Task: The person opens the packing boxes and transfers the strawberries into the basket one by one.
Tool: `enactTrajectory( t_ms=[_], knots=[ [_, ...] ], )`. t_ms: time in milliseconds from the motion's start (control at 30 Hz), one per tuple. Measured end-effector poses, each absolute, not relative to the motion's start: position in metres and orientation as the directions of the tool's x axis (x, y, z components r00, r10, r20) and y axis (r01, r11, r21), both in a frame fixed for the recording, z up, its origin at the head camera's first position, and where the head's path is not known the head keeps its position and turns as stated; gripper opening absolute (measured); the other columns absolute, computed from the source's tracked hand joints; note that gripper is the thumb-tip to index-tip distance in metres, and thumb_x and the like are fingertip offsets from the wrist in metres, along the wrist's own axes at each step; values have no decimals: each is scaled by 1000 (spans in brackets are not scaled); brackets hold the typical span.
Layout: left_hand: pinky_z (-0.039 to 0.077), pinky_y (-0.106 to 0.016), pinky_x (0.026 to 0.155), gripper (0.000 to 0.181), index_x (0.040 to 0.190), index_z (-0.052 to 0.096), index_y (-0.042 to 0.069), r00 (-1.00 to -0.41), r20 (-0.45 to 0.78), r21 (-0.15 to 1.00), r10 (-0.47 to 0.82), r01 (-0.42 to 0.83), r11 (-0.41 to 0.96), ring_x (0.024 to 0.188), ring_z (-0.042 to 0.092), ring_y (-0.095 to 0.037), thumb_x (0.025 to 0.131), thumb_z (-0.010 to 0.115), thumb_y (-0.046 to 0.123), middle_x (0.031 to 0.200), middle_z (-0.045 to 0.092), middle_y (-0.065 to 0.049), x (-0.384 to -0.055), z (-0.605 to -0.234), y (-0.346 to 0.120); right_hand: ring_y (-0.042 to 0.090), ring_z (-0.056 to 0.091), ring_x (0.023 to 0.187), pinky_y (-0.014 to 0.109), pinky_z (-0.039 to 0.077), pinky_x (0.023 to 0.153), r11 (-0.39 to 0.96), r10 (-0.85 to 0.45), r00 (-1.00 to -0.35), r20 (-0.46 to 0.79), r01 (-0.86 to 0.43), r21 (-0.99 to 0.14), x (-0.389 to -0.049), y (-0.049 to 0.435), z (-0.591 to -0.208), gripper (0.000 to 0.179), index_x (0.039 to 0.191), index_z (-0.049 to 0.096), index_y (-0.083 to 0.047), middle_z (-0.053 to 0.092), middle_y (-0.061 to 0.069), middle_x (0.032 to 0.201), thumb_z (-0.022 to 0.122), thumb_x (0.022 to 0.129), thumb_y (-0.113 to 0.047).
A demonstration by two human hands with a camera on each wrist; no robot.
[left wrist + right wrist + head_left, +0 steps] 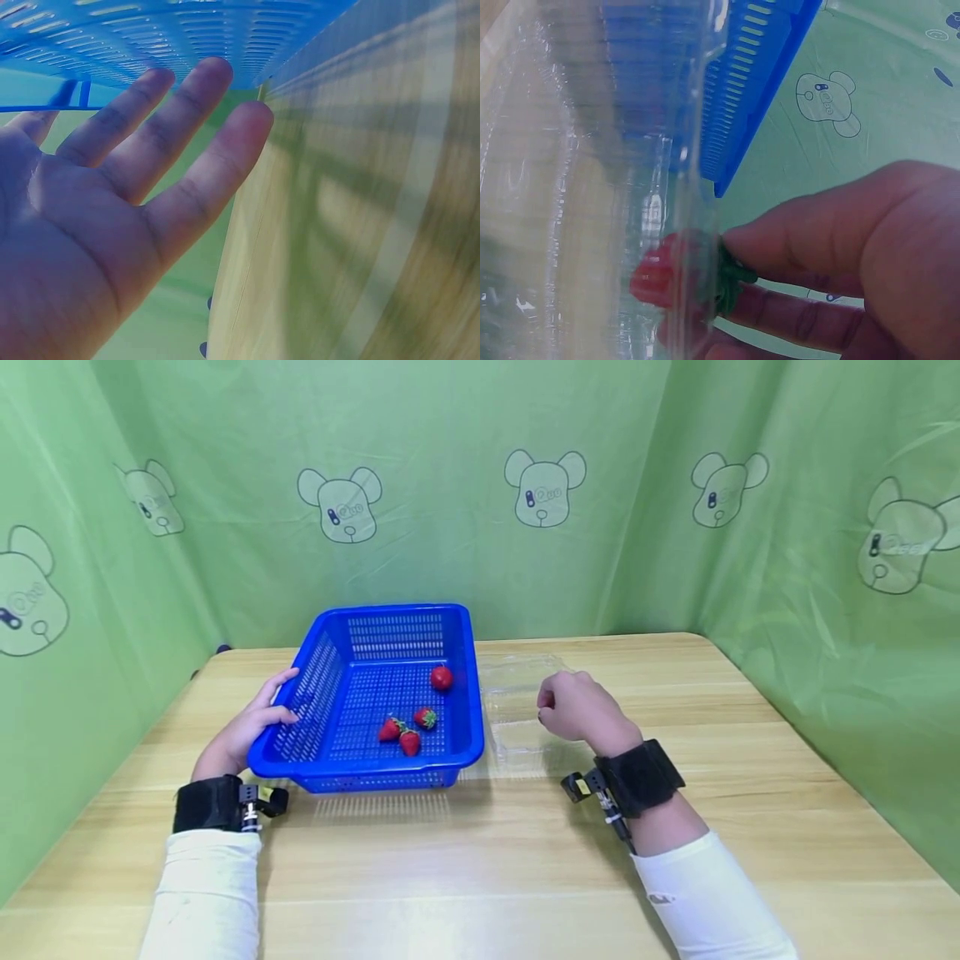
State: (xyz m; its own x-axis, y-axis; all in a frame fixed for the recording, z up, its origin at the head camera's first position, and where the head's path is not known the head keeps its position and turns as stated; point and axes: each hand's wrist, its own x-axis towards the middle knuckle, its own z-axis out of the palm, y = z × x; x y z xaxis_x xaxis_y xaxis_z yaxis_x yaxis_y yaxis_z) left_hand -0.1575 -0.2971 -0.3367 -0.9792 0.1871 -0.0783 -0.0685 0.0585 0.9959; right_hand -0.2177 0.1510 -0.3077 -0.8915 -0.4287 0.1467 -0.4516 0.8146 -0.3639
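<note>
A blue plastic basket [367,767] stands at left centre, with three strawberries [409,742] and a round red fruit [442,677] inside. My left hand [247,727] holds its left rim, thumb and a finger over the edge. In the left wrist view the other fingers [195,187] stretch out beneath the basket's slotted side. My right hand [581,706] is over the right part of a clear plastic box [517,747]. Between thumb and fingers it pinches a strawberry [656,277] by its green leaves, seen through the box's clear wall in the right wrist view.
The clear box sits against the basket's right side on the wooden table [480,877]. A green curtain [450,560] printed with bear faces hangs behind the table and along both sides. Each wrist wears a black strap [641,777] with a small camera.
</note>
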Motion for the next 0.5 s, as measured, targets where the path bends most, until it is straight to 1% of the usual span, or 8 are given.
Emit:
enactTrajectory(
  t_ms=[267, 500],
  knots=[
    [56, -35, 80, 72, 151, 12, 37, -980, -74, 996, 183, -65, 57, 100, 57, -22, 94, 41, 4, 148, 10, -28, -157, -336, -296, 20, 56, 69, 34, 47, 63, 802, -425, -889, 173, -458, -383, -212, 146, -303, 8, 82, 69, -7, 63, 4, 79, 61, 81, -5],
    [56, -35, 80, 72, 151, 12, 36, -980, -67, 997, 185, -58, 54, 101, 56, -22, 93, 41, 3, 147, 11, -28, -157, -337, -296, 21, 56, 71, 36, 49, 66, 796, -434, -878, 204, -479, -369, -210, 144, -302, 9, 84, 70, -6, 64, 4, 80, 61, 83, -6]
  ],
)
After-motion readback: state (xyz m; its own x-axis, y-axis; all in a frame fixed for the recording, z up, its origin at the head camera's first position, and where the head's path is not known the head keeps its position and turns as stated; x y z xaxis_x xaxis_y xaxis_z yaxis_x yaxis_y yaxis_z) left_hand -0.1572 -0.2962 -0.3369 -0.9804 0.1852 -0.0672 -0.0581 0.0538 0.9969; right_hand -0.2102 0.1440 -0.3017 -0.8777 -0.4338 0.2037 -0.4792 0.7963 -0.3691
